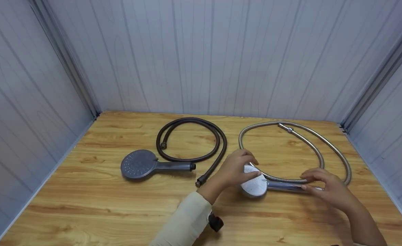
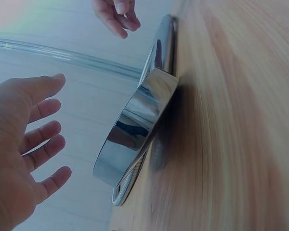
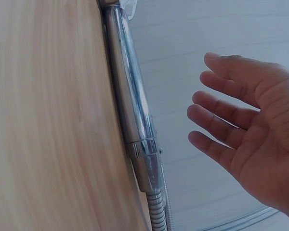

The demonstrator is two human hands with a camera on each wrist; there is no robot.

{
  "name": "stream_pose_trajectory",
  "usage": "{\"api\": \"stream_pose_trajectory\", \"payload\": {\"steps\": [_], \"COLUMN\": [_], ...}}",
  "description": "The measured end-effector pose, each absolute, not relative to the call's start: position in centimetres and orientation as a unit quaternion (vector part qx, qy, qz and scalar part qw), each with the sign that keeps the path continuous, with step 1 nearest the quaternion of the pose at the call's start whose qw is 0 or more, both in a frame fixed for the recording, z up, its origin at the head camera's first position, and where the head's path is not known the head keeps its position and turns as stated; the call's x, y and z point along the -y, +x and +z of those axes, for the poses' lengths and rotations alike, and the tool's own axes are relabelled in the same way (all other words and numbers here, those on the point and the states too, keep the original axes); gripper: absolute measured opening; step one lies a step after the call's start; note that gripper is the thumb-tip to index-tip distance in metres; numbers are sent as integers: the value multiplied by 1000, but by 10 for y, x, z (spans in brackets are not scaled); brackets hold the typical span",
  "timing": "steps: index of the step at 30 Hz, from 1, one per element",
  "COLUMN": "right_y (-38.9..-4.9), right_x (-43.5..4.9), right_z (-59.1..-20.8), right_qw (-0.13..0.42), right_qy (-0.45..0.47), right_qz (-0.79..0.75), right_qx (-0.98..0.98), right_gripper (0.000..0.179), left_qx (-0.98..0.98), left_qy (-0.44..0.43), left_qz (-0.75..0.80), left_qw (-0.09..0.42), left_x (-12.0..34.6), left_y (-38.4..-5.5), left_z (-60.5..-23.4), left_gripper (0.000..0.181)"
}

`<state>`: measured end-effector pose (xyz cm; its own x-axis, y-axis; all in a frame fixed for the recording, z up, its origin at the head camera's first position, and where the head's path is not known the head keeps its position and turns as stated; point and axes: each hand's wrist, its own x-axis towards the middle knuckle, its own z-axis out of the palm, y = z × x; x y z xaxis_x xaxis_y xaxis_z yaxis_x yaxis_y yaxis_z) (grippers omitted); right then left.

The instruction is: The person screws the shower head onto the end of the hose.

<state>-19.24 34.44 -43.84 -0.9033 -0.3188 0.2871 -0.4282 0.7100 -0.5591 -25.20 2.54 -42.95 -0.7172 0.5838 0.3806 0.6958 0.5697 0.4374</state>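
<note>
A chrome hand shower with a pale round face lies on the wooden table at the right. My left hand is over its head with fingers spread; the left wrist view shows a gap between that hand and the shiny rim. Over the handle is my right hand, its fingers loosely bent and apart from the metal in the right wrist view. There, a ribbed silver hose joins the handle's end. Neither hand holds anything.
The silver hose loops behind the chrome hand shower, one end loose inside the loop. Left of it lie a coiled dark hose and a separate grey hand shower. Pale panel walls enclose the table at back and sides.
</note>
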Motion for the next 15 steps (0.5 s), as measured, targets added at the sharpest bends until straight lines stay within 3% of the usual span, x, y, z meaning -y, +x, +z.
{"api": "stream_pose_trajectory", "payload": {"steps": [15], "right_y": [-195], "right_x": [-323], "right_z": [-435], "right_qw": [132], "right_qy": [269], "right_qz": [311], "right_qx": [902], "right_gripper": [37], "left_qx": [863], "left_qy": [-362], "left_qz": [-345], "left_qw": [72], "left_x": [1], "left_y": [-246], "left_z": [-430], "left_gripper": [47]}}
